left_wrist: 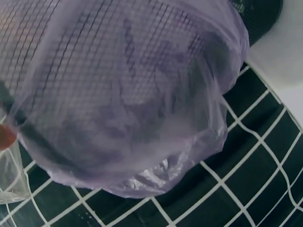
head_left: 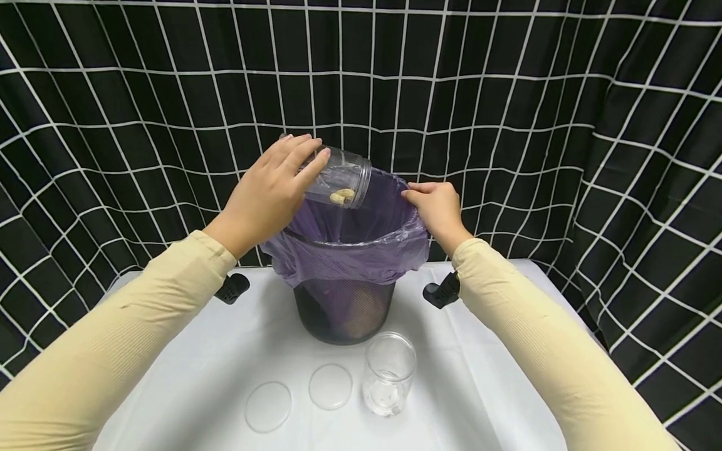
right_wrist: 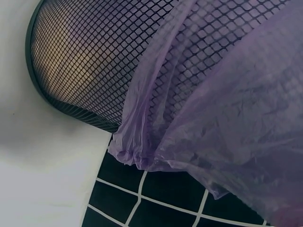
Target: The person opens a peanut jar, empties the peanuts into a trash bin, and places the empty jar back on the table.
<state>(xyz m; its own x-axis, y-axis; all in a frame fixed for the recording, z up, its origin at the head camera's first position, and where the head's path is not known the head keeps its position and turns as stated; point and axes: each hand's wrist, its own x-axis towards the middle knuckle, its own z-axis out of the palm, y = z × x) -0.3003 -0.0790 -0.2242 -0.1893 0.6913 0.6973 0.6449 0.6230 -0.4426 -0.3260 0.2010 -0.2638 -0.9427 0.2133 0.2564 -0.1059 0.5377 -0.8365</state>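
My left hand [head_left: 271, 188] grips a clear plastic jar [head_left: 338, 168], tipped on its side over the bin with its mouth facing right. A few peanuts [head_left: 341, 197] lie inside, close to that mouth. Below it stands a dark mesh trash bin [head_left: 345, 319], lined with a purple plastic bag [head_left: 350, 262] that folds over the rim. My right hand [head_left: 439, 210] pinches the bag at the bin's right rim. In the left wrist view a fingertip [left_wrist: 5, 137] and part of the jar [left_wrist: 12, 177] show at the edge; the bag [right_wrist: 227, 137] fills much of the right wrist view.
A second clear jar [head_left: 389, 376] stands upright in front of the bin. Two clear round lids [head_left: 331, 387] lie left of it on the white tablecloth [head_left: 462, 388]. Behind the table hangs a black curtain [head_left: 350, 56] with a white grid.
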